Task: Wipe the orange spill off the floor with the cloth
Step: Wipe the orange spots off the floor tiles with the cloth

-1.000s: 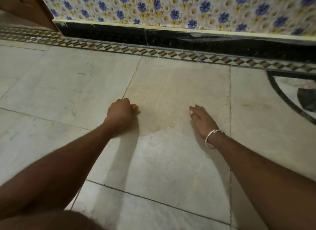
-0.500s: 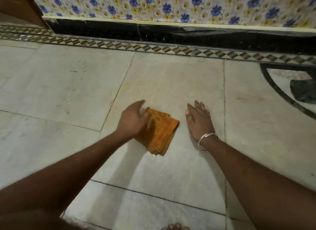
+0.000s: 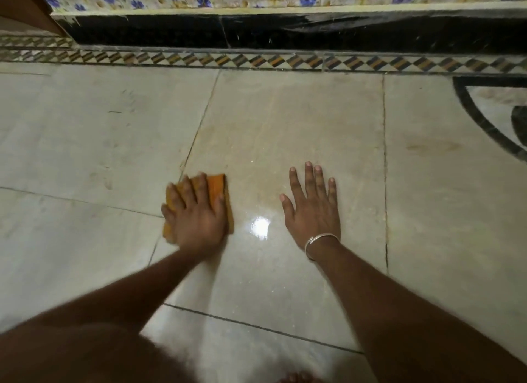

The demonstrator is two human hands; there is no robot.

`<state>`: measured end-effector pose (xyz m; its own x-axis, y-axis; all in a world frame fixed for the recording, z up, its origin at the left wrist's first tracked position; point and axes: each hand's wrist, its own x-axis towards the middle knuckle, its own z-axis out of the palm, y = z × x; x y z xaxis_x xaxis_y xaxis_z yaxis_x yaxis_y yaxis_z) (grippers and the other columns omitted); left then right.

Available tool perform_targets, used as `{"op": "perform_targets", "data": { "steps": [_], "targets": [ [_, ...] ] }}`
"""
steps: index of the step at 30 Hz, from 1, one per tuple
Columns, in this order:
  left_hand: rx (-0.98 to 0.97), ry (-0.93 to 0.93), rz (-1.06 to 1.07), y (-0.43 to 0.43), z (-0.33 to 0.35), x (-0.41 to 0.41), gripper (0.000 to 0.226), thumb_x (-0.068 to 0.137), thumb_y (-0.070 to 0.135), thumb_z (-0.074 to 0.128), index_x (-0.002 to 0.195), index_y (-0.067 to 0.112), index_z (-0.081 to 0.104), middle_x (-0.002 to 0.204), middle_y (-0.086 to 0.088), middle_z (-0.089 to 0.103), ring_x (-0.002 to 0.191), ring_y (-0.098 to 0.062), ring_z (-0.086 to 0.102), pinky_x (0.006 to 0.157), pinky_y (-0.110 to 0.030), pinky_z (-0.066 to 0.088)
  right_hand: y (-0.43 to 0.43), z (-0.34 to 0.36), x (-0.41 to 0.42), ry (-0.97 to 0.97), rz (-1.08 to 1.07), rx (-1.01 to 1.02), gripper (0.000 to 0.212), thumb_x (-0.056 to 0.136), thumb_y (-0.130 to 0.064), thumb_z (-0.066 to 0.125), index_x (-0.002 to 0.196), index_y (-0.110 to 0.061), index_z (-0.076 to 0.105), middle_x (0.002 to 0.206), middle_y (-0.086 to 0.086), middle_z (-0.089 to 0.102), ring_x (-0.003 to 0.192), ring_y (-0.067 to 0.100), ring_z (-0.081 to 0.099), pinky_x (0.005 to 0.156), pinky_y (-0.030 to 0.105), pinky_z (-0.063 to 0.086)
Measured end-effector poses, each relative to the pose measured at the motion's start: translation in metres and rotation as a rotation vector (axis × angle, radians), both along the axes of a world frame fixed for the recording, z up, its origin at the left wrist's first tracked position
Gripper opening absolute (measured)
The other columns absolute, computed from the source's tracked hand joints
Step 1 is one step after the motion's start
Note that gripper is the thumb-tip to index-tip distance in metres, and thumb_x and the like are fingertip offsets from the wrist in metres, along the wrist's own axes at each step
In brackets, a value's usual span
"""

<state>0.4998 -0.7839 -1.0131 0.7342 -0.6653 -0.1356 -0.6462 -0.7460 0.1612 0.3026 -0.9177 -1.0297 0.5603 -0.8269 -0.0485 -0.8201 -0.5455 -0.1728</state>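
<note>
Midway across the floor (image 3: 85, 143), well short of its wall edge, the left hand (image 3: 196, 214) lies flat on the folded orange cloth (image 3: 217, 187). Its fingers are spread and press down rather than curling round the cloth. The cloth sits over a tile joint, and its far and right edges show past the fingers. The right hand (image 3: 312, 208) is beside it but apart from the cloth, palm down with fingers straight on bare tile, holding nothing. A bracelet (image 3: 322, 238) circles that wrist. Between and beyond the hands the spill (image 3: 265, 154) shows only as a faint orange-tinged wet film, with a bright glare (image 3: 260, 228) on it. The left forearm is blurred, so this looks like mid-stroke. The job seems well along but not finished.

As I judge the risks, the cloth is only pressed, not gripped, so a fast stroke could leave it behind or unfold it. A soaked cloth may spread the film wider instead of lifting it, and liquid could settle in the joint beneath. The right hand bears on tile near the wet patch and could slip if weight shifts there.
</note>
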Motion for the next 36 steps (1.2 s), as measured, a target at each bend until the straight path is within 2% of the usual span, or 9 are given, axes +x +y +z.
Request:
{"op": "perform_targets", "data": {
  "steps": [4,7,11,14,18,22,28,33,36],
  "targets": [
    [0.018,-0.003,-0.177,-0.016,-0.012,-0.066,0.078,0.099,0.072,0.0,0.165,0.031,-0.013,0.173,-0.004,-0.017,0.158,-0.035,-0.021,0.124,-0.062,-0.012,0.0,-0.003,0.0,0.0,0.008,-0.014,0.068,0.104,-0.055,0.014,0.163,-0.023,0.004,0.171,0.012,0.001,0.158,0.029,-0.001,0.126,0.053,0.001],
    [0.008,-0.019,-0.396,-0.059,-0.004,-0.029,0.071,0.103,0.069,0.008,0.166,0.036,-0.001,0.176,0.0,-0.005,0.16,-0.029,-0.014,0.126,-0.06,-0.006,-0.001,-0.002,-0.003,0.013,0.017,-0.021,0.068,0.104,-0.055,0.018,0.163,-0.023,0.007,0.171,0.013,0.004,0.158,0.03,0.002,0.126,0.052,0.001],
    [0.032,-0.009,-0.035,-0.043,0.006,0.046,0.069,0.106,0.062,0.015,0.167,0.032,0.004,0.176,-0.004,0.002,0.161,-0.033,-0.005,0.126,-0.063,0.002,-0.002,0.001,-0.003,0.005,0.028,-0.026,0.067,0.105,-0.054,0.017,0.163,-0.022,0.011,0.17,0.013,0.006,0.158,0.03,0.004,0.126,0.053,0.002],
    [0.009,0.044,0.197,-0.01,0.003,0.03,0.075,0.104,0.065,0.012,0.166,0.026,-0.002,0.175,-0.01,-0.003,0.16,-0.038,-0.009,0.124,-0.069,0.002,-0.001,0.0,-0.001,0.003,0.014,-0.036,0.07,0.102,-0.055,0.011,0.163,-0.021,0.011,0.17,0.014,0.006,0.158,0.03,0.005,0.126,0.053,0.004],
    [0.031,0.072,0.002,-0.024,-0.007,-0.043,0.084,0.097,0.073,0.003,0.165,0.024,-0.013,0.173,-0.01,-0.016,0.157,-0.039,-0.021,0.12,-0.066,-0.014,0.001,-0.002,-0.001,0.008,0.014,-0.041,0.07,0.102,-0.055,0.011,0.163,-0.021,0.01,0.17,0.014,0.007,0.158,0.031,0.006,0.126,0.054,0.005],
    [0.017,0.013,-0.214,-0.058,-0.002,0.0,0.075,0.102,0.069,0.01,0.166,0.032,-0.005,0.175,-0.003,-0.01,0.16,-0.032,-0.015,0.124,-0.063,-0.01,-0.002,-0.001,-0.002,0.032,0.028,-0.035,0.07,0.102,-0.056,0.011,0.163,-0.022,0.008,0.17,0.013,0.005,0.158,0.03,0.003,0.126,0.053,0.004],
    [0.02,0.016,0.152,0.002,-0.006,0.068,0.078,0.101,0.07,0.005,0.166,0.028,-0.004,0.175,-0.01,-0.004,0.16,-0.038,-0.008,0.124,-0.069,0.003,0.002,0.001,-0.003,0.028,0.021,-0.043,0.071,0.101,-0.057,0.009,0.163,-0.021,0.012,0.17,0.013,0.006,0.158,0.03,0.005,0.126,0.054,0.008],
    [0.04,0.011,-0.016,0.012,-0.015,-0.021,0.081,0.097,0.073,-0.008,0.162,0.028,-0.024,0.172,-0.008,-0.025,0.157,-0.035,-0.025,0.124,-0.064,-0.01,0.003,0.003,-0.001,0.01,0.004,-0.026,0.071,0.101,-0.056,0.009,0.162,-0.02,0.014,0.169,0.015,0.008,0.157,0.032,0.008,0.125,0.055,0.012],
    [-0.001,-0.02,-0.286,-0.032,-0.016,-0.045,0.077,0.099,0.074,-0.006,0.163,0.033,-0.018,0.171,0.0,-0.026,0.156,-0.026,-0.029,0.123,-0.056,-0.02,0.002,0.006,0.0,0.008,0.005,-0.019,0.071,0.101,-0.054,0.01,0.162,-0.02,0.016,0.169,0.014,0.009,0.157,0.031,0.01,0.126,0.055,0.012]
  ]
}}
